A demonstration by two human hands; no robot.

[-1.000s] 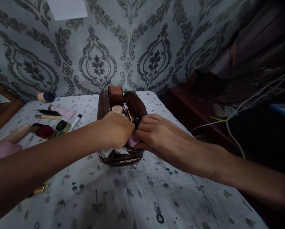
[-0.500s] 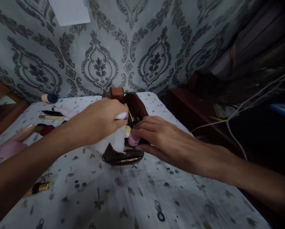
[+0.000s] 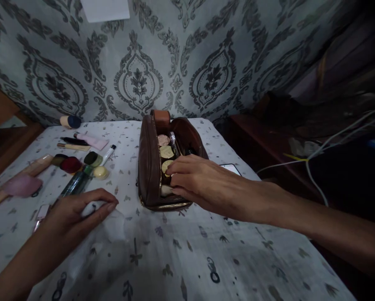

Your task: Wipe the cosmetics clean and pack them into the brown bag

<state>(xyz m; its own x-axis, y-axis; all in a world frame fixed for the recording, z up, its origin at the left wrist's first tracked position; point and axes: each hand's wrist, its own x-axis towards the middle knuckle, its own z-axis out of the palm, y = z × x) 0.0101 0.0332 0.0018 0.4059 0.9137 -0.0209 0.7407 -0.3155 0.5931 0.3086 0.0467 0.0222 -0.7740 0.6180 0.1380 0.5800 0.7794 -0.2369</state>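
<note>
A brown zip toiletry bag (image 3: pixel 148 167) stands unzipped, its lid leaning back to the right. Several round-lidded containers stand in a row inside it, among them a pink lid (image 3: pixel 163 140) and a pale gold lid (image 3: pixel 167 151). My right hand (image 3: pixel 200 177) reaches in from the right, fingers closed around a gold-lidded bottle (image 3: pixel 166 166) near the bag's front; part of the grip is hidden. Left of the bag, my left hand (image 3: pixel 83 211) is closed on a thin white tissue (image 3: pixel 115 223), smeared by motion, which hangs over the printed sheet.
Cosmetics lie at the left: a pink tube (image 3: pixel 91 141), a white tube (image 3: pixel 108 154), a yellow-lidded jar (image 3: pixel 100 172), a dark green bottle (image 3: pixel 77 182) and a pink sponge (image 3: pixel 22 186). A phone (image 3: pixel 231 169) lies behind my right forearm. White cables (image 3: pixel 314 184) hang at the right.
My left hand has moved from over the bag down to the left with the tissue, uncovering the bag's contents. My right hand stays in the bag; the pink item at its fingers no longer shows.
</note>
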